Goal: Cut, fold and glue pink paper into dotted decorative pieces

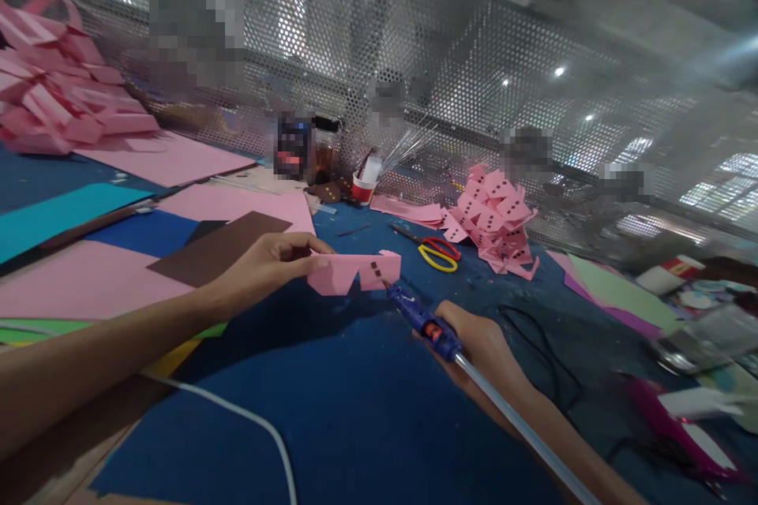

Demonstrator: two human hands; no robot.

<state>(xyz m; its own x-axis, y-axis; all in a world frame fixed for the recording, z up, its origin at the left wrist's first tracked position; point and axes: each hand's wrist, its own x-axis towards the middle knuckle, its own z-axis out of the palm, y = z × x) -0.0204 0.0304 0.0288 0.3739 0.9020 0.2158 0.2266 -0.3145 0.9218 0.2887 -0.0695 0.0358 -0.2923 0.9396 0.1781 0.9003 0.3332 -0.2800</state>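
Between the thumb and fingers of my left hand [287, 259] is the left end of a folded pink paper piece [335, 276], held above the blue table surface. Two small dark brown squares [375, 269] sit near its right end. My right hand [474, 335] is wrapped around a blue hot glue gun [423, 321], and a long clear glue stick [515, 414] runs out of its back. The gun's nozzle is at the pink paper, close to the brown squares; I cannot tell whether it touches. Beyond the gun lie scissors [438, 252] with red and yellow handles.
Pink paper pieces with dark dots [494, 217] are heaped at the back right, and pink folded strips [59, 87] at far left. Coloured sheets [230, 248] lie left. A red-white cup [363, 188] stands near the mesh screen [332, 31]. A white cable [237, 410] crosses the front.
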